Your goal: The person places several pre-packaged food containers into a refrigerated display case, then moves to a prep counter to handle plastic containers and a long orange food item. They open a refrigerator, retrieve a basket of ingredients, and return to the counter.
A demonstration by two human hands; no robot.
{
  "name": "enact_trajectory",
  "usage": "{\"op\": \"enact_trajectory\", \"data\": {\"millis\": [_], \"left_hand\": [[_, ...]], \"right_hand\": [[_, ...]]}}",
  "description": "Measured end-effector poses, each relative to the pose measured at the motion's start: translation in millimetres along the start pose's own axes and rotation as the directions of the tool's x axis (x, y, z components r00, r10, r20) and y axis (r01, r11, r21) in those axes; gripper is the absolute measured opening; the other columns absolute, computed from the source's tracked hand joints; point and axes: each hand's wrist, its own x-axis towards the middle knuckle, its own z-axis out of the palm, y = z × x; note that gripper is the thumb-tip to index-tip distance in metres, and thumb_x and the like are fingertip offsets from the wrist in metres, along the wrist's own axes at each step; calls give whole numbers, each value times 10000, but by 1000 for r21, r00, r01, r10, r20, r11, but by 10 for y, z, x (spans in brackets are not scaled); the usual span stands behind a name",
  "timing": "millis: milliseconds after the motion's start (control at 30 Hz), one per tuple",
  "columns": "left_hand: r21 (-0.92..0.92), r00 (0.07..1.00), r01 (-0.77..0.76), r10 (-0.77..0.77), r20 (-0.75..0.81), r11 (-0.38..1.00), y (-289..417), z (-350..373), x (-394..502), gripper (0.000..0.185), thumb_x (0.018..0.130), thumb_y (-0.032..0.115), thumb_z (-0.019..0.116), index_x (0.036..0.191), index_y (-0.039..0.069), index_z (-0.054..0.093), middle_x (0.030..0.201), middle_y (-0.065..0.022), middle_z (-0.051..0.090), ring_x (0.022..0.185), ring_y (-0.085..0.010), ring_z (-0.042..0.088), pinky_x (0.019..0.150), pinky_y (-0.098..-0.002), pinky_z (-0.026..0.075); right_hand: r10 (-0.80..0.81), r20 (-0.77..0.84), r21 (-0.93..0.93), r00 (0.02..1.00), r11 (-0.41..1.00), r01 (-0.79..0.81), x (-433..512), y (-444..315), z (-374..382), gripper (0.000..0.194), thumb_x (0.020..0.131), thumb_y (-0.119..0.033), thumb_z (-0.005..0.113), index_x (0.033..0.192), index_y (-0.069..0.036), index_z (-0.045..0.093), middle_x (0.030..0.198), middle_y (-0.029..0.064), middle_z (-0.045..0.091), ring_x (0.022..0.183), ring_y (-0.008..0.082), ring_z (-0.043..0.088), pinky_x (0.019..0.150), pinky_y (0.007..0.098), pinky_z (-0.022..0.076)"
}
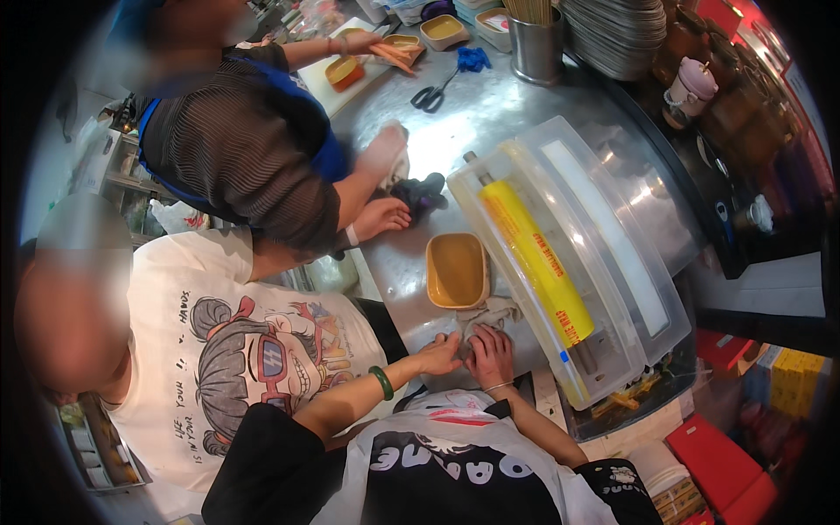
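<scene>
My left hand (441,355), with a green bangle on its wrist, lies at the near edge of the steel table (407,275), fingers loosely apart and holding nothing. Close beside it, my right hand (491,357) rests with bent fingers against a crumpled grey-beige cloth (493,311); whether it grips the cloth is hidden. Just beyond the cloth stands a rectangular tan dish (457,270) with a brown inside. To its right is a clear plastic wrap dispenser (623,262), lid open, holding a yellow roll of cling film (538,262).
At the left stand a co-worker in a white T-shirt (262,367) and another in a dark striped top (249,144), whose hand holds orange sticks (396,56). Dark purple gloves (420,195), scissors (430,97), a metal canister of skewers (536,49) and stacked plates (613,33) lie beyond.
</scene>
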Motion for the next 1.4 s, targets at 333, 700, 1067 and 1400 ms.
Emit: {"op": "enact_trajectory", "data": {"millis": [333, 700, 1067, 1400], "left_hand": [[-5, 1000, -16, 16, 10, 1000, -56, -51, 78, 479, 795, 288, 662, 1087, 21, 392, 1008, -210, 502, 970, -380, 491, 835, -419, 427], [0, 996, -57, 57, 64, 998, -118, -117, 273, 515, 801, 281, 645, 1141, 15, 363, 1052, -224, 537, 1059, -396, 467, 877, -446, 425], [-31, 993, -85, 87, 76, 996, -80, -311, 400, 489, 803, 310, 635, 1116, 25, 393, 1004, -232, 518, 1009, -396, 464, 849, -448, 417], [-62, 997, -82, 82, -1, 995, -130, -52, 358, 641, 779, 321, 637, 1252, 0, 347, 1096, -302, 514, 1063, -449, 508, 880, -457, 449]], "right_hand": [[36, 38, 14, 999, 999, -37, 69, 5, -32, 450, 657, -139, 679, 1079, -96, 531, 1259, 77, 494, 1215, 259, 437, 993, 455, 360], [57, -12, -15, 998, 998, -57, 190, 60, 29, 346, 676, -99, 653, 1005, -91, 547, 1219, 73, 520, 1185, 249, 462, 975, 441, 364], [68, -13, -45, 998, 997, -68, 365, 105, 32, 291, 713, -105, 624, 996, -89, 554, 1208, 66, 535, 1187, 229, 474, 983, 429, 371], [-75, 79, -59, 994, 995, 80, 179, 18, 50, 339, 706, -65, 628, 1033, -52, 540, 1218, 113, 500, 1194, 299, 452, 1001, 462, 351]]}}
